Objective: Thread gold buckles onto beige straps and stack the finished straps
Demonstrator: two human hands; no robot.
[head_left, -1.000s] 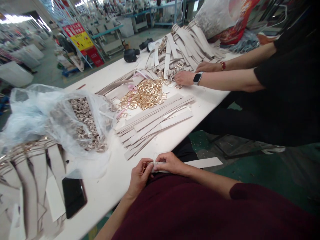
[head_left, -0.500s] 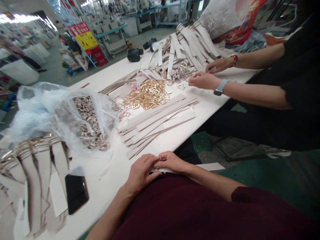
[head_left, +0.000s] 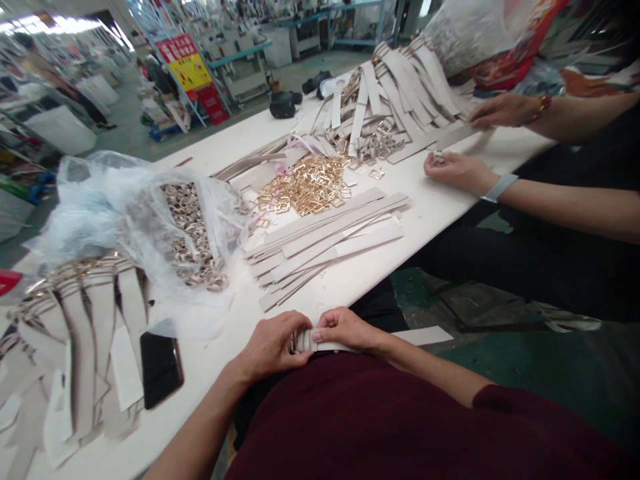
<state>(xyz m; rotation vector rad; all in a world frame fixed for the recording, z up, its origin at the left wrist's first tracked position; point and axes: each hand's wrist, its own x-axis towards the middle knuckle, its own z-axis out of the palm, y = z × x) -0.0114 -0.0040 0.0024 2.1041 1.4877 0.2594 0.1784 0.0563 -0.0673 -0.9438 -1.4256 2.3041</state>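
A pale beige belt strap [head_left: 424, 335] lies across my lap, its free end sticking out to the right beyond my forearm. My left hand [head_left: 270, 343] is closed round the buckle end of the strap, where a bit of metal shows between the fingers. My right hand [head_left: 346, 329] pinches the same strap just beside it, thumb and fingers on a short wrapped section. Beyond my hands, loose flat straps [head_left: 340, 240] lie in a stack on the white table [head_left: 345, 288]. Behind them is a heap of gold buckles [head_left: 315, 185].
A clear plastic bag [head_left: 135, 220] of small beige loops [head_left: 193, 240] stands left. Near it lie a phone [head_left: 161, 367] and buckled straps [head_left: 90, 333]. At right, a co-worker's hands [head_left: 465, 172] handle a strap and a loop by a big strap pile [head_left: 405, 87].
My hands have drawn slightly apart, and the strap's wrapped buckle end now shows between them. The co-worker's hands have moved right with a strap. The view has shifted a little.
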